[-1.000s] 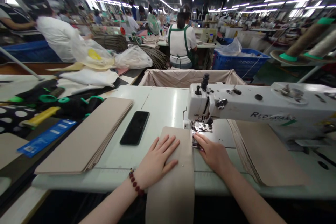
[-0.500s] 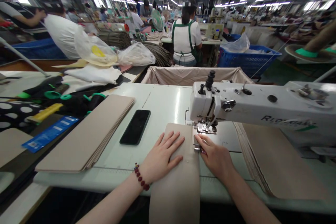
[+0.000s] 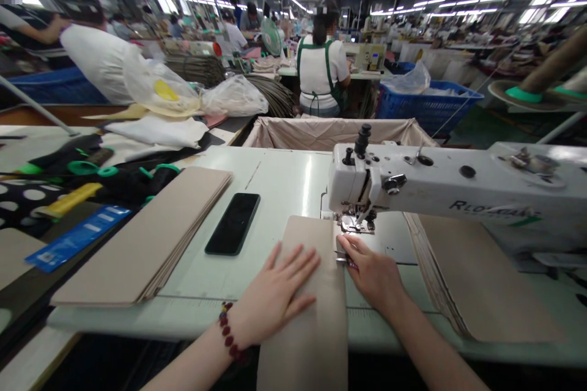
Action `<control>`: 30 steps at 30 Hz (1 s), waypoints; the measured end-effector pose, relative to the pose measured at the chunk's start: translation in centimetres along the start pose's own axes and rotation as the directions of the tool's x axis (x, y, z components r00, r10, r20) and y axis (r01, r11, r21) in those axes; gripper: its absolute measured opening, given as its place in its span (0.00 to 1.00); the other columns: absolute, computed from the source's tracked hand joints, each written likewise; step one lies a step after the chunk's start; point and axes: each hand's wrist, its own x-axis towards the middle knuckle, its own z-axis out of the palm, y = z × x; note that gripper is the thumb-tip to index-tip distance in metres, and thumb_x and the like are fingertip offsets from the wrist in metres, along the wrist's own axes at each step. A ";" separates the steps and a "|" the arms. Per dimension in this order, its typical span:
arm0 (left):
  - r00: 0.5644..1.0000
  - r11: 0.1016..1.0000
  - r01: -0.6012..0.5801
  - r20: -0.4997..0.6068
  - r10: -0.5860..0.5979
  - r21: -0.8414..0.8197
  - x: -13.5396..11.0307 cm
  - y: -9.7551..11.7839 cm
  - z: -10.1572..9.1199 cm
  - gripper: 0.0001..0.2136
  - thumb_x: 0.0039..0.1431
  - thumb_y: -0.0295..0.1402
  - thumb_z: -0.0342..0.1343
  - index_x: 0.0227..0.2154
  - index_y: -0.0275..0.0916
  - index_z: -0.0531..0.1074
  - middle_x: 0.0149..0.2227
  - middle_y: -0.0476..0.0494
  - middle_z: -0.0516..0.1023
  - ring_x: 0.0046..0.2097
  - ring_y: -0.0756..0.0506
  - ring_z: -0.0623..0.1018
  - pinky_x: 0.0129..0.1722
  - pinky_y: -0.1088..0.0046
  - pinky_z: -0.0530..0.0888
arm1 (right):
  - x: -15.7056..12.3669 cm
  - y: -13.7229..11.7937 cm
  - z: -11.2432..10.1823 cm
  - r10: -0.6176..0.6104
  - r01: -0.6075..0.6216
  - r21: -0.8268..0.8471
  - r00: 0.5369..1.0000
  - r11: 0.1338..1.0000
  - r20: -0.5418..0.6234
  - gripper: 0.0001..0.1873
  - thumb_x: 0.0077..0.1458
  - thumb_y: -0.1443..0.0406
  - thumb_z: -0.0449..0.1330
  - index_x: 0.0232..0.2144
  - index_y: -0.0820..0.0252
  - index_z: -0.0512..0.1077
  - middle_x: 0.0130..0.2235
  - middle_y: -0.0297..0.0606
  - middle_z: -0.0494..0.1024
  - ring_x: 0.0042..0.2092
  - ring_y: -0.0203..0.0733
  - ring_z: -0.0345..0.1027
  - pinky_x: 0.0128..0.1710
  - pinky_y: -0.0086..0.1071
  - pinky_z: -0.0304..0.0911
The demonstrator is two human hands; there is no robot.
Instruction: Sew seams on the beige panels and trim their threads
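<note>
A long beige fabric strip (image 3: 309, 317) lies on the sewing table and hangs over its front edge, its far end beside the presser foot. My left hand (image 3: 275, 293), with a red bead bracelet at the wrist, lies flat on the strip with fingers spread. My right hand (image 3: 371, 274) rests at the strip's right edge, its fingertips pressed by the edge just in front of the needle of the white sewing machine (image 3: 440, 192).
A black phone (image 3: 232, 223) lies left of the strip. Beige panel stacks sit at left (image 3: 147, 238) and right (image 3: 477, 275). A cloth-lined bin (image 3: 330, 132) stands behind the table. Another worker (image 3: 321, 70) sits beyond it. Green-capped bobbins and clutter fill the left table.
The strip and both hands have stayed by the needle; my left hand has slid slightly toward me on the fabric. The camera view shifted a little.
</note>
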 end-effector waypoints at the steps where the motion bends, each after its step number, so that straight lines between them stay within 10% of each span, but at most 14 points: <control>1: 0.984 0.987 0.157 -0.094 -0.152 0.048 -0.2 -0.4 0.3 0.31 0.66 0.47 0.45 0.67 0.48 0.43 0.68 0.42 0.50 0.67 0.34 0.50 0.64 0.45 0.46 | 0.0 0.0 0.0 0.001 -0.001 0.000 1.000 1.000 0.003 0.33 0.58 0.70 0.51 0.64 0.48 0.53 0.64 0.30 0.60 0.51 0.42 0.70 0.43 0.33 0.69; 3: 0.938 0.947 0.313 -0.181 -0.296 0.076 -0.4 -1.1 0.8 0.32 0.65 0.47 0.46 0.67 0.45 0.43 0.69 0.39 0.43 0.68 0.32 0.46 0.63 0.44 0.48 | 0.0 0.0 -0.1 0.002 -0.002 0.003 1.000 1.000 0.009 0.32 0.58 0.70 0.51 0.64 0.48 0.53 0.64 0.31 0.61 0.51 0.43 0.69 0.44 0.33 0.69; 8: 0.997 0.999 0.050 0.051 -0.051 0.012 0.0 -1.2 0.5 0.29 0.65 0.47 0.46 0.66 0.54 0.45 0.69 0.49 0.45 0.68 0.37 0.49 0.64 0.49 0.48 | 0.1 -0.1 -0.1 0.016 -0.016 0.010 1.000 1.000 0.006 0.33 0.57 0.70 0.51 0.64 0.48 0.53 0.64 0.31 0.60 0.50 0.43 0.70 0.43 0.34 0.69; 30: 0.993 0.991 0.048 0.112 -0.034 -0.128 0.5 -1.6 -0.3 0.23 0.67 0.43 0.45 0.64 0.53 0.54 0.68 0.53 0.51 0.68 0.40 0.50 0.65 0.48 0.47 | -0.1 0.2 0.4 0.008 -0.008 0.044 1.000 0.999 -0.016 0.33 0.57 0.72 0.51 0.63 0.46 0.55 0.64 0.25 0.60 0.50 0.43 0.69 0.43 0.34 0.70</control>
